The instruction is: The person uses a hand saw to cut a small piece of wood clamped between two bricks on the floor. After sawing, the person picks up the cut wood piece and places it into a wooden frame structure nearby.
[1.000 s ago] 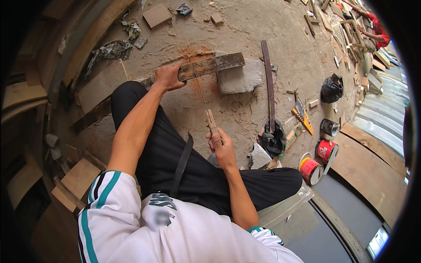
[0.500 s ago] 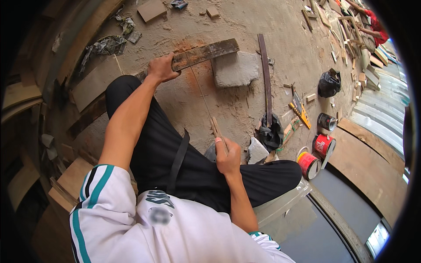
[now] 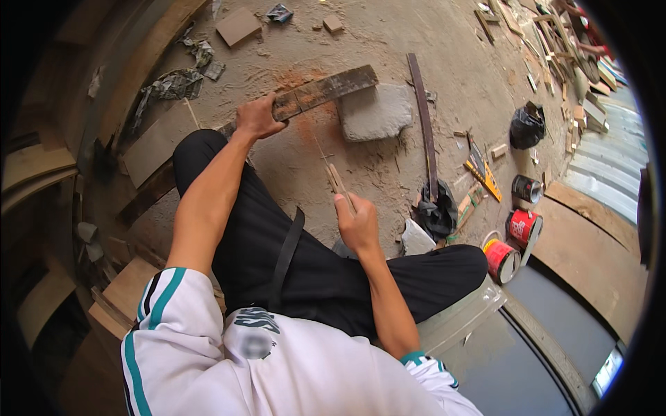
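Observation:
My left hand (image 3: 259,118) is closed over a dark, weathered wooden beam (image 3: 336,84) on the floor side of my bent leg. The beam's far end rests on a grey concrete block (image 3: 374,114). My right hand (image 3: 357,225) grips the wooden handle of a handsaw (image 3: 335,179), whose thin blade is seen edge-on and runs up toward the beam. A dark cut line crosses the beam just right of my left hand. Orange sawdust (image 3: 305,132) lies on the ground on both sides of it.
A long dark wooden strip (image 3: 422,118) ends at a black plastic bag (image 3: 436,208). Right of it lie a handsaw with a yellow handle (image 3: 485,177) and several paint cans (image 3: 524,225). Another person's arm (image 3: 595,50) shows at the far right among wood scraps.
My right hand and the saw handle have moved up toward the beam, so less blade shows between them. My left hand stays on the beam. The view has shifted slightly.

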The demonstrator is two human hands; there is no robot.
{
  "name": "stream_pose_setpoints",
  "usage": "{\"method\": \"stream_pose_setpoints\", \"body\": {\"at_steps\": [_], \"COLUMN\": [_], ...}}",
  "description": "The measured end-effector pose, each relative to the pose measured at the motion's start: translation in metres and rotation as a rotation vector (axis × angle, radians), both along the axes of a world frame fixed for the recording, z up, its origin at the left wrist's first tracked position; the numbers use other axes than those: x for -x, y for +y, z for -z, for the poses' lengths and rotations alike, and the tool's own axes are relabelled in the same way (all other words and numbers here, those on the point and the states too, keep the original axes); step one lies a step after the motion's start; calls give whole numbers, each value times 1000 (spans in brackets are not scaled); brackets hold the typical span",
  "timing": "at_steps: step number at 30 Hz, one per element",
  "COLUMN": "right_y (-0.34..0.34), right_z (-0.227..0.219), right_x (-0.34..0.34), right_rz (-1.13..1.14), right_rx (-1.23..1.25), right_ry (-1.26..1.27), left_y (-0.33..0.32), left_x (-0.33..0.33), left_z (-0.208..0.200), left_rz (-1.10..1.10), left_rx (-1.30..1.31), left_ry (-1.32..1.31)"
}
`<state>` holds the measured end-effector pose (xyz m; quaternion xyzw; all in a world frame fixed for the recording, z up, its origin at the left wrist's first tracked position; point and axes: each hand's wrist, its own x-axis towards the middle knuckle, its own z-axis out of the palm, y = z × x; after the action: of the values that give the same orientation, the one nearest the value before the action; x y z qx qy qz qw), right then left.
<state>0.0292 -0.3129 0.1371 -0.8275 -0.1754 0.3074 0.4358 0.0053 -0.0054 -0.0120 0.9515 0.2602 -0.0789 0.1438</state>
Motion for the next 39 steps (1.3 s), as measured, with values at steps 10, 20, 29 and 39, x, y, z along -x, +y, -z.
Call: {"method": "stream_pose_setpoints", "body": {"at_steps": [10,20,29,39], "right_y": [-5,2,2,4], "right_z": [7,21,29,53], "right_x": [10,6,12,10], "right_rz": [8,-5,1,22], "right_rx": [11,-29,-1,-58], "right_ry": [19,-43,13,-18], "left_y": [0,16,-3,2], "left_x": [7,-13,7,-2], "left_z": [8,-2,3,3], "left_rz": [64,-5,77,19], "left_rx": [-30,7,-27,1], "left_ry": [-99,25,-61,7]}}
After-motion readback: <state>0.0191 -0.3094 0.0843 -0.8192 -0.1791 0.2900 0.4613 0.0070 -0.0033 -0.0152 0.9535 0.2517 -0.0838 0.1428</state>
